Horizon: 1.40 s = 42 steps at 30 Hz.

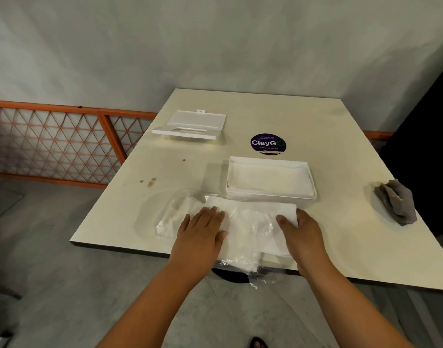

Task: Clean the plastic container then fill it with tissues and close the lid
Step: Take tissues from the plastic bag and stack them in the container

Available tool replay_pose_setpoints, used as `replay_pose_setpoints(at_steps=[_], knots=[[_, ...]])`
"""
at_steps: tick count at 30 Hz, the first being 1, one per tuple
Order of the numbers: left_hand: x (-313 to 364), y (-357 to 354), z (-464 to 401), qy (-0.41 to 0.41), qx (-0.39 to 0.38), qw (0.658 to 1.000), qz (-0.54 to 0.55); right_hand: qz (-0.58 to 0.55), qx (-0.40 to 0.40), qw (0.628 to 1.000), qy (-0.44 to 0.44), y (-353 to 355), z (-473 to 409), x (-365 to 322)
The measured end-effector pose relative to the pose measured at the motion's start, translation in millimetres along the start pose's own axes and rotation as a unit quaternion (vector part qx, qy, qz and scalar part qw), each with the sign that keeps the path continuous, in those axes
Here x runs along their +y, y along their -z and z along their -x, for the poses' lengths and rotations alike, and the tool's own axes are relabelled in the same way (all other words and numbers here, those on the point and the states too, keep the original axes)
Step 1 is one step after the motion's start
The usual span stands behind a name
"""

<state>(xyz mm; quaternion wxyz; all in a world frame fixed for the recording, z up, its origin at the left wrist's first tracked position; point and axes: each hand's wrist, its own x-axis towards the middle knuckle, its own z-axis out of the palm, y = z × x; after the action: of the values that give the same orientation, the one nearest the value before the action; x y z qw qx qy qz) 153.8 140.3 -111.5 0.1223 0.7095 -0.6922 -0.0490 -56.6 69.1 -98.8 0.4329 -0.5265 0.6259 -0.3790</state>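
Note:
A white plastic container stands open in the middle of the cream table, with some white tissue lying inside it. Its lid lies apart at the far left of the table. Close to the near edge lies a stack of white tissues in a clear plastic wrapper. My left hand rests flat on the left part of the stack, fingers spread. My right hand grips the stack's right end, thumb on top.
A crumpled grey cloth lies near the table's right edge. A round purple sticker sits behind the container. Brown stains mark the left side. An orange lattice fence runs along the left; a dark object stands at right.

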Motion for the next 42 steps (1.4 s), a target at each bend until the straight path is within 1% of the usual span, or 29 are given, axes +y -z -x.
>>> replay_pose_setpoints(at_steps=[4, 6, 9, 11, 13, 15, 17, 19, 23, 25, 30, 32, 34, 38, 42], knots=[[1, 1, 1, 0.001, -0.01, 1.0, 0.009, 0.063, 0.0, 0.998, -0.004, 11, 0, 5], [1, 0, 2, 0.001, -0.018, 1.0, 0.009, 0.131, 0.012, 0.99, 0.056, 16, 4, 4], [1, -2, 1, -0.001, -0.016, 1.0, 0.017, 0.241, 0.048, 0.953, 0.179, 27, 12, 8], [2, -2, 1, -0.012, -0.012, 0.999, 0.031, 0.273, 0.014, 0.934, 0.231, 35, 15, 9], [8, -3, 2, -0.041, -0.017, 0.998, 0.044, 0.314, -0.059, 0.914, 0.249, 44, 20, 12], [11, -6, 4, -0.054, -0.023, 0.997, 0.057, 0.376, -0.134, 0.883, 0.249, 47, 23, 12], [15, -10, 4, -0.056, -0.029, 0.997, 0.054, 0.415, -0.161, 0.865, 0.234, 47, 25, 14], [16, -13, 5, -0.049, -0.035, 0.997, 0.055, 0.438, -0.16, 0.852, 0.237, 45, 28, 15], [14, -18, 6, -0.053, -0.028, 0.996, 0.061, 0.45, -0.152, 0.841, 0.26, 41, 33, 17], [12, -21, 4, -0.053, -0.018, 0.996, 0.072, 0.453, -0.156, 0.84, 0.254, 43, 32, 19], [9, -26, 4, -0.056, -0.011, 0.996, 0.07, 0.436, -0.185, 0.852, 0.221, 52, 21, 18], [9, -26, 3, -0.056, -0.009, 0.996, 0.07, 0.409, -0.19, 0.865, 0.218, 54, 16, 19], [9, -27, 3, -0.057, -0.004, 0.995, 0.077, 0.397, -0.188, 0.869, 0.225, 55, 13, 19], [9, -27, 3, -0.057, -0.002, 0.995, 0.078, 0.41, -0.181, 0.857, 0.254, 53, 12, 23], [10, -27, 3, -0.057, -0.002, 0.996, 0.073, 0.426, -0.155, 0.845, 0.283, 50, 13, 22]])
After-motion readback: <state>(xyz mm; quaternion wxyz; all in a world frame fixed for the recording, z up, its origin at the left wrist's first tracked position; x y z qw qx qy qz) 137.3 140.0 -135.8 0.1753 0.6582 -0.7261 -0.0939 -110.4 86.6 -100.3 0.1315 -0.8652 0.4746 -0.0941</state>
